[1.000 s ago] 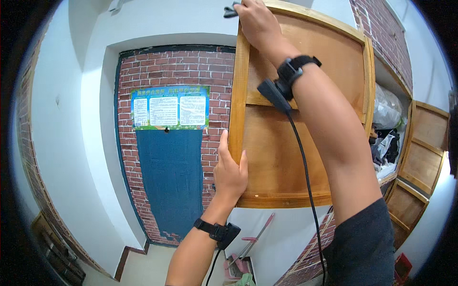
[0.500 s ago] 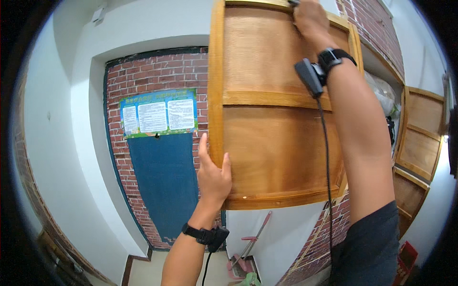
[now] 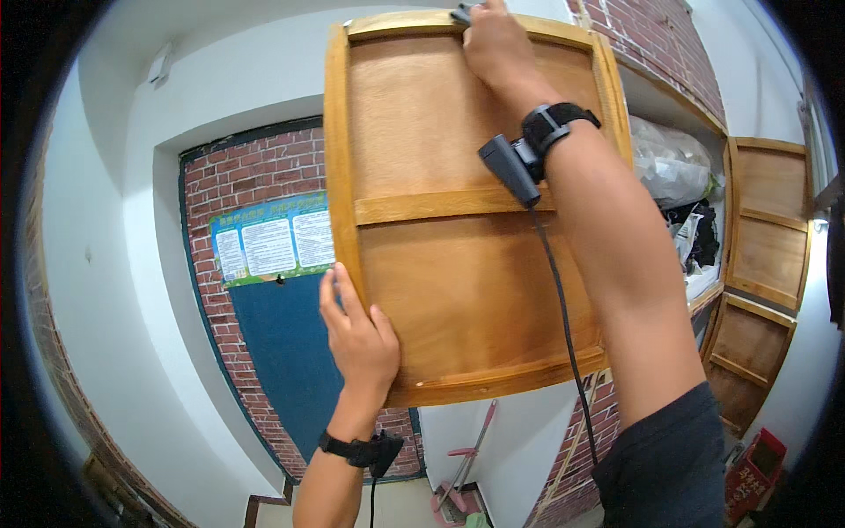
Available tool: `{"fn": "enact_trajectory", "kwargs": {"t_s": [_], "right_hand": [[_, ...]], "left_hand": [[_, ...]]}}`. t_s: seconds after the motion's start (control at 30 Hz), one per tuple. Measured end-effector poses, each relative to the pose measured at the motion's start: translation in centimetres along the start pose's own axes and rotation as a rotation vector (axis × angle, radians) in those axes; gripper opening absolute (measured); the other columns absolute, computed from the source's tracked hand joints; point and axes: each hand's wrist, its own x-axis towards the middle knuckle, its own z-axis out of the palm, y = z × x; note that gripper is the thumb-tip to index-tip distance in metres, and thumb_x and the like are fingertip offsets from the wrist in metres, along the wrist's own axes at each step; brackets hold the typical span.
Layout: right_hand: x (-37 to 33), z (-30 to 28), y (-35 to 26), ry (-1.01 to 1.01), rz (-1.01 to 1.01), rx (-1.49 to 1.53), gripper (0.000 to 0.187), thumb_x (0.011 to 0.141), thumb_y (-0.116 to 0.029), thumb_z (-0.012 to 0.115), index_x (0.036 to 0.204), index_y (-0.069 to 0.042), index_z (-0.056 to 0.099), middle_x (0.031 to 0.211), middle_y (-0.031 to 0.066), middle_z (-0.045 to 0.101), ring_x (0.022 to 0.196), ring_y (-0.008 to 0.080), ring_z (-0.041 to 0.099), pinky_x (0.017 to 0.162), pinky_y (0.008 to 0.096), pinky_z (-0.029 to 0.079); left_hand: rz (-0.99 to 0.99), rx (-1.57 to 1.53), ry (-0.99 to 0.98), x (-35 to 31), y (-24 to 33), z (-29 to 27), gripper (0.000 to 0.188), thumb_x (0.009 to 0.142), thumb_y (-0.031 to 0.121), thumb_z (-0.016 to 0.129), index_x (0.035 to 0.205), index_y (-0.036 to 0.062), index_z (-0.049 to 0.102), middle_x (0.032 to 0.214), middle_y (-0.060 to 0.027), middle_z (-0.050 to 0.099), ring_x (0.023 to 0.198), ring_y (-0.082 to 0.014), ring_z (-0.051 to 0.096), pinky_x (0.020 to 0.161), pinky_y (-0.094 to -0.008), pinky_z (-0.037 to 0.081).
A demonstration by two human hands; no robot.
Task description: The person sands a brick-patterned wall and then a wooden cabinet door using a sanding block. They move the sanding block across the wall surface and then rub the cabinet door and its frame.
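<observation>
A wooden cabinet door (image 3: 458, 290) with two recessed panels stands swung out in front of me. My left hand (image 3: 361, 348) lies against its lower left edge, fingers stretched upward along the frame and thumb toward the panel. Up at the door's top rail (image 3: 396, 24), my right hand (image 3: 500, 44) is closed round a small dark grey object (image 3: 460, 14); only its end shows, so its kind is unclear. Both wrists wear black straps with small corded devices.
Behind the door, an open cupboard holds a clear plastic bag (image 3: 673, 163) and dark items. More wooden doors (image 3: 767, 220) hang at the right. A poster (image 3: 268, 242) is on the brick-patterned wall at left. Below stand a pink-handled dustpan set (image 3: 451, 506) and a red box (image 3: 753, 471).
The door and both hands now appear further left and slightly lower in view. My left fingers have come closer together against the door's edge. More of the cupboard's inside shows at the right.
</observation>
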Motion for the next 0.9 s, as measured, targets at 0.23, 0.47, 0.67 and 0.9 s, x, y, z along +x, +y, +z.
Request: {"fn": "enact_trajectory", "kwargs": {"t_s": [0.23, 0.47, 0.67, 0.9], "right_hand": [[-0.5, -4.0, 4.8, 0.111, -0.209, -0.259, 0.023, 0.097, -0.005, 0.045, 0.105, 0.005, 0.065, 0.112, 0.0272, 0.063, 0.099, 0.0435, 0.067, 0.084, 0.0528, 0.056], [1.0, -7.5, 13.6, 0.26, -0.14, -0.319, 0.025, 0.095, -0.012, 0.049, 0.104, 0.003, 0.067, 0.106, 0.0275, 0.067, 0.097, 0.0458, 0.067, 0.085, 0.0545, 0.054], [5.2, -6.3, 16.0, 0.243, 0.112, -0.276, 0.029, 0.089, -0.017, 0.056, 0.087, 0.007, 0.072, 0.088, 0.0267, 0.071, 0.089, 0.0466, 0.069, 0.086, 0.0538, 0.055], [2.3, 2.8, -0.1, -0.142, 0.175, 0.237, 0.028, 0.099, -0.018, 0.044, 0.104, -0.004, 0.069, 0.112, 0.0276, 0.067, 0.104, 0.0399, 0.065, 0.086, 0.0497, 0.053]], "left_hand": [[0.223, 0.191, 0.06, 6.3, 3.2, 0.8, 0.064, 0.085, 0.004, 0.06, 0.148, 0.0021, 0.048, 0.159, -0.025, 0.031, 0.149, -0.0429, 0.027, 0.12, -0.0516, 0.029], [0.268, 0.214, 0.1, 7.6, 2.1, 1.3, 0.054, 0.086, 0.007, 0.06, 0.14, 0.0087, 0.058, 0.154, -0.0164, 0.045, 0.148, -0.0372, 0.033, 0.116, -0.0515, 0.033], [0.269, 0.258, 0.103, 7.5, 2.1, 1.6, 0.056, 0.085, 0.007, 0.059, 0.14, 0.0086, 0.056, 0.145, -0.0144, 0.053, 0.147, -0.0374, 0.034, 0.11, -0.0499, 0.038], [0.258, 0.214, 0.097, 7.3, 2.1, 1.7, 0.056, 0.084, 0.008, 0.059, 0.14, 0.0064, 0.056, 0.144, -0.0156, 0.053, 0.146, -0.0382, 0.035, 0.11, -0.0505, 0.037]]}}
